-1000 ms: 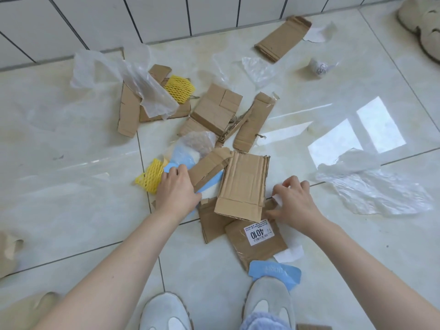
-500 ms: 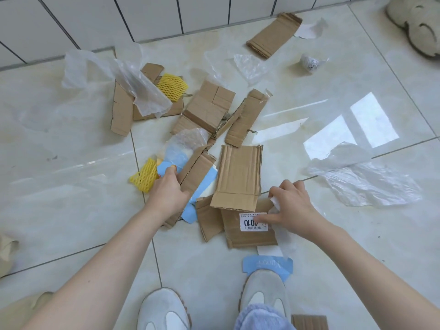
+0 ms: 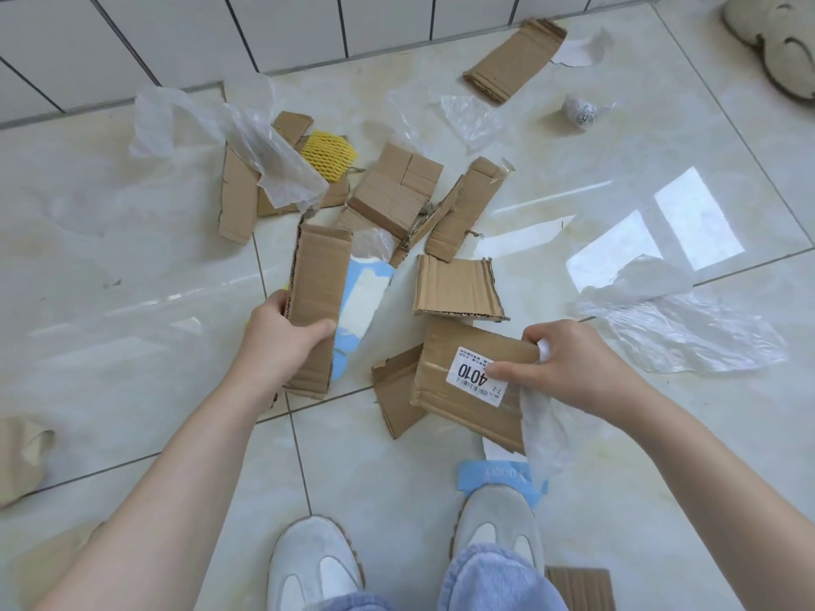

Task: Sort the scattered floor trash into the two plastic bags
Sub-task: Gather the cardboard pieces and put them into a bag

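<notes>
My left hand [image 3: 282, 332] grips a long brown cardboard strip [image 3: 317, 284], lifted off the floor, with a blue and white paper piece [image 3: 361, 302] behind it. My right hand [image 3: 569, 368] pinches a cardboard piece with a white "4010" label [image 3: 467, 381] together with a thin white paper or film [image 3: 542, 429] that hangs down. One clear plastic bag [image 3: 679, 319] lies flat at the right. Another clear plastic bag [image 3: 260, 147] drapes over cardboard at the upper left. More cardboard pieces [image 3: 397, 191] lie scattered in the middle.
A yellow foam net [image 3: 326, 154] sits beside the upper-left bag. A cardboard strip [image 3: 514, 59], crumpled film [image 3: 472, 116] and a small wad [image 3: 580, 110] lie near the tiled wall. Slippers [image 3: 776, 46] are at the top right. My shoes [image 3: 494, 526] stand on a blue paper [image 3: 494, 474].
My left hand has lifted the long cardboard strip with the blue paper off the pile. My right hand has picked up the labelled cardboard and the white film.
</notes>
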A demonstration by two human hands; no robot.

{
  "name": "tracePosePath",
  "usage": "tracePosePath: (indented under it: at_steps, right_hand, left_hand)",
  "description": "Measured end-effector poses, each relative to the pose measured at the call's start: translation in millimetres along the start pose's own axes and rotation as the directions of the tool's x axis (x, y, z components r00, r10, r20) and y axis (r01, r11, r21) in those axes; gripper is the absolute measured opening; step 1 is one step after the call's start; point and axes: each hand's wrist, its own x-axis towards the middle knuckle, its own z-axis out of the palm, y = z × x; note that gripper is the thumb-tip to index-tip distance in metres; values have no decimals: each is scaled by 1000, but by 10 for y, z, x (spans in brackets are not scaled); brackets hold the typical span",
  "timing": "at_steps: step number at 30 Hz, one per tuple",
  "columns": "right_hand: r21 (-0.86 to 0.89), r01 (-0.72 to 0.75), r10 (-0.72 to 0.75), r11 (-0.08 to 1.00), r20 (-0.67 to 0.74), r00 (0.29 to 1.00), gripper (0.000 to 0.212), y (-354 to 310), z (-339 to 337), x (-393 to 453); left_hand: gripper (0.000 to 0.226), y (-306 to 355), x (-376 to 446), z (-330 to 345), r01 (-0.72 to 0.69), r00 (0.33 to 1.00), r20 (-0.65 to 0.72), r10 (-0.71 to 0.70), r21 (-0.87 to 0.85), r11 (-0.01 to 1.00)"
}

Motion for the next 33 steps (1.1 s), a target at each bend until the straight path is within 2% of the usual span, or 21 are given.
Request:
tracePosePath:
  at_steps: [4, 6, 10, 13, 14, 16, 18, 20, 22, 25, 28, 30, 33]
  right_hand:
    - [165, 31, -29, 986, -12, 999, 50, 69, -21, -175]
    - [252, 44, -27, 967, -70, 997, 51, 78, -72, -241]
    - [395, 79, 24, 915, -249, 968, 46, 93, -253, -208]
    - [430, 76, 77, 900, -326, 942, 49, 148, -331, -20]
    - [427, 62, 94, 902, -333, 938, 49, 173, -342, 65]
    - [398, 23, 125, 917, -340, 932, 47, 233, -364, 238]
    - [326, -19, 140, 945, -351, 926, 44, 306, -395, 389]
    - [231, -64, 145, 971, -352, 925, 40, 385, -417, 496]
    - [179, -59, 124, 982, -377, 918, 34, 472, -423, 572]
    - [108, -34, 79, 994, -445, 892, 33, 606, -421, 614]
    - [36, -173, 175, 984, -339, 925, 39, 803, -350, 662]
    - [16, -272, 264, 962, -294, 918, 42, 941, -280, 698]
    - [42, -291, 289, 956, -319, 903, 41, 1026, -221, 711]
  left_hand:
    - [29, -66, -55, -73, 88, 995, -23, -95, -208, 974]
    - [28, -73, -36, -96, 82, 994, -49, -96, -233, 969]
    - [24, 9, 79, -64, 26, 995, -92, -42, -170, 985]
    - [15, 84, 266, 60, -64, 994, -90, 65, 18, 998]
    - [19, 112, 334, 115, -97, 992, -70, 106, 118, 988]
    - [44, 126, 482, 235, -145, 988, 6, 151, 327, 934]
    - [53, 106, 577, 356, -180, 983, 72, 166, 498, 848]
    - [59, 91, 632, 451, -218, 976, 118, 183, 586, 781]
    - [60, 88, 668, 522, -218, 976, 133, 173, 617, 756]
    - [51, 159, 624, 606, -230, 972, 118, 205, 668, 707]
    - [46, 188, 561, 670, -248, 958, 78, 276, 710, 659]
    - [42, 185, 525, 683, -230, 960, 48, 277, 696, 680]
    - [32, 164, 469, 686, -240, 956, 26, 292, 644, 726]
